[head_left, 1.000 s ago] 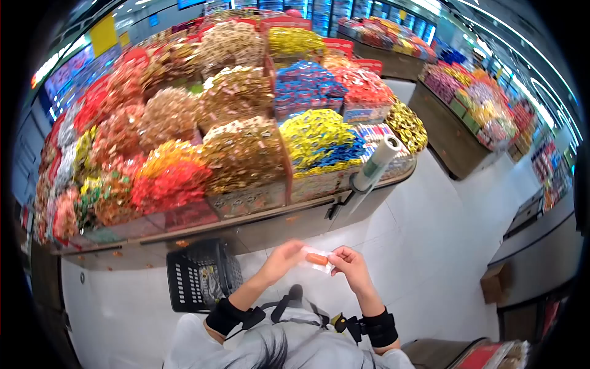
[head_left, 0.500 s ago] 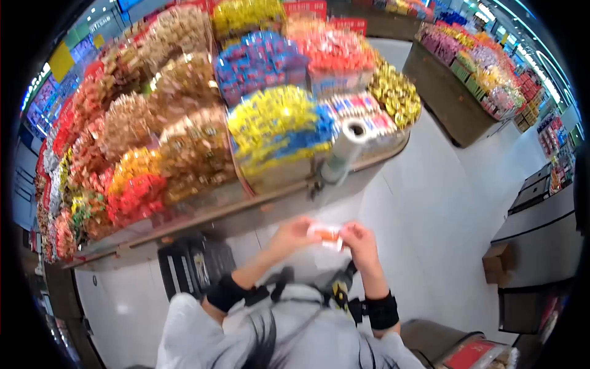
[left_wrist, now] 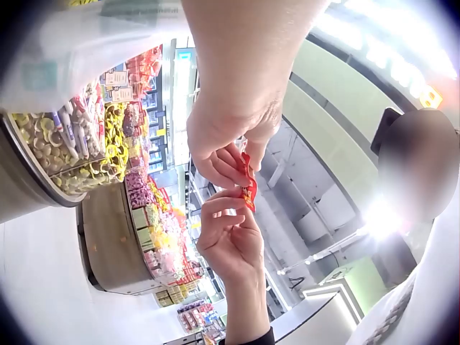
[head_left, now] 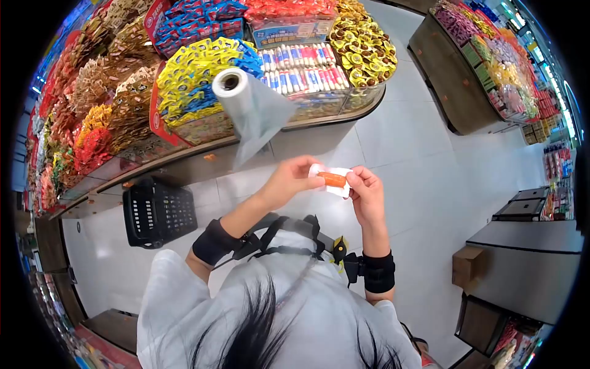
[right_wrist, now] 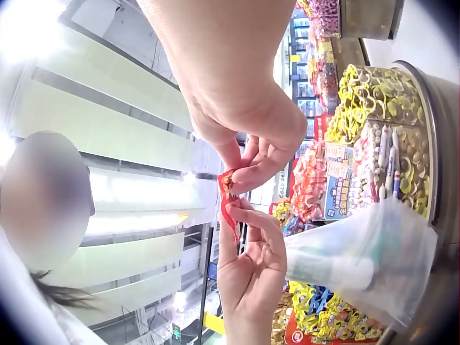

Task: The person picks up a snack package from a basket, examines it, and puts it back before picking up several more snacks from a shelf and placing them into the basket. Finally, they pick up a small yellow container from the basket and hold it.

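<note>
A small wrapped sausage (head_left: 332,179), orange-brown under a clear front with white edges, is held level in front of the body. My left hand (head_left: 289,182) pinches one end of its packet between thumb and fingers. At the other end, my right hand (head_left: 367,195) grips the packet the same way. From below, in the left wrist view, the packet's red printed back (left_wrist: 249,188) shows between both sets of fingertips. The right wrist view has the same red side (right_wrist: 228,192), partly covered by the fingers.
A black shopping basket (head_left: 158,214) stands on the floor to the left. Ahead, a long counter (head_left: 246,145) bears heaps of wrapped sweets and snacks, with a plastic bag roll (head_left: 246,92) on its front edge. Another display (head_left: 452,92) and a cardboard box (head_left: 470,267) are to the right.
The head view has swung right and down, so the counter has shifted left and the hands appear higher. Both hands keep hold of the packet throughout.
</note>
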Tool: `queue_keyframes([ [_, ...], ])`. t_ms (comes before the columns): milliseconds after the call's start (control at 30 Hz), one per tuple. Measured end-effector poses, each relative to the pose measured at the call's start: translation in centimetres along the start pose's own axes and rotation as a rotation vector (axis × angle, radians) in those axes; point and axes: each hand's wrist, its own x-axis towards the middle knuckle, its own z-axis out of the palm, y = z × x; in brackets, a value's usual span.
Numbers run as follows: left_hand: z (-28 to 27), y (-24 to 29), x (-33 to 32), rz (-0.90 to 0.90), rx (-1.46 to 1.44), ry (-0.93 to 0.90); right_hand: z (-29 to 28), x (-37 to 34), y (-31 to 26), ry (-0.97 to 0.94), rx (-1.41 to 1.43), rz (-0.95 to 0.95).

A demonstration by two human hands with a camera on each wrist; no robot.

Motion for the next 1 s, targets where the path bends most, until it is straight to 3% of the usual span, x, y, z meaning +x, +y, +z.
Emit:
queue_keyframes([
  [67, 1.0, -0.8, 1.6, 0.032, -0.008, 0.004, -1.9, 0.4, -0.8, 0.004, -0.063, -0.009],
  [100, 1.5, -1.4, 2.9, 0.032, 0.177, 0.07, -3.6, 1.3, -0.9, 0.002, -0.112, -0.014],
  [167, 2.1, -1.6, 4.1, 0.0, 0.01, 0.081, -4.6, 2.4, -0.9, 0.029, -0.033, 0.024],
  [367, 2.6, -0.2, 8.2, 0.054, 0.028, 0.162, -6.3, 7.2, -2.2, -0.034, 0.06, 0.078],
  [733, -1.4, 2.5, 20.3, 0.212, 0.122, 0.285, -8.5, 19.9, -8.9, -0.17, -0.149, 0.084],
  [1000, -2.9, 4.8, 25.7, 0.211, 0.128, 0.449, -11.2, 27.1, -10.0, -0.209, -0.093, 0.123],
])
